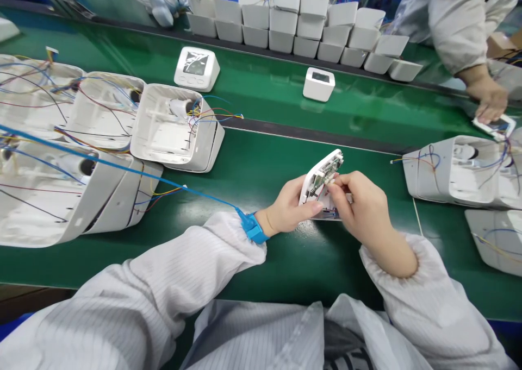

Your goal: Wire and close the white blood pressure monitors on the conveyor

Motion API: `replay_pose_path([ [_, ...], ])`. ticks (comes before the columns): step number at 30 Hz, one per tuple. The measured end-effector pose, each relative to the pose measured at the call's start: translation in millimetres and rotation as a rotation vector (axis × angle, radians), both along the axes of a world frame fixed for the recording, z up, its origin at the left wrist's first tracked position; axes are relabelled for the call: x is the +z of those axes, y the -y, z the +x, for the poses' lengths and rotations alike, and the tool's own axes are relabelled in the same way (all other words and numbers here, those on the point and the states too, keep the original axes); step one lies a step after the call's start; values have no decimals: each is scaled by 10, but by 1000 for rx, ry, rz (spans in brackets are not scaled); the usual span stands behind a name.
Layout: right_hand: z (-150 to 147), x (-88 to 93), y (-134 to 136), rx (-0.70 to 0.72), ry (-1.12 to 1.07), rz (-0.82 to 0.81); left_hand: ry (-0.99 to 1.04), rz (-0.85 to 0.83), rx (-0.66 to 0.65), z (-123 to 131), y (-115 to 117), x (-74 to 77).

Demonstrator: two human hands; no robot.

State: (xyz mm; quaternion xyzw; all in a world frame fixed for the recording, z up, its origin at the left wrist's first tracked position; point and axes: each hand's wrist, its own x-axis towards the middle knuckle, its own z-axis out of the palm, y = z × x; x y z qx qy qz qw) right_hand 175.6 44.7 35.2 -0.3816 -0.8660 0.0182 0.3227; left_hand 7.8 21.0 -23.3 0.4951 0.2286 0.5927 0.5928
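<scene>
A white plastic panel (pixel 306 188) is tilted up in my left hand (pixel 290 206), with the thumb across its lower edge. The panel carries a circuit board (pixel 324 175) on the side facing right. My right hand (pixel 362 204) pinches a small whitish wire connector (pixel 331 181) against the board, its fingers closed. Below the board, a white housing with thin wires inside shows partly between my hands; the rest is hidden. A blue wrist strap (pixel 252 226) with a cord circles my left wrist.
White housings (pixel 173 125) with loose wires crowd the left; more housings (pixel 428 169) stand at right. Two white display units (pixel 198 68) sit beyond a dark strip (pixel 285 133). Stacked white housings (pixel 283 19) line the back. At right, a co-worker's hand (pixel 487 95) touches a panel.
</scene>
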Motion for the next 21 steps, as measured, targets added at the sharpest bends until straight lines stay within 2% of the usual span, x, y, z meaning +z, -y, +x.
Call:
replay_pose_path([
  [16,-74,18,75,-40,-135,-132,-75,-31,-21,0,11,27],
  [21,-77,25,87,-27,-158,-157,-76,-18,-18,-11,17,84],
])
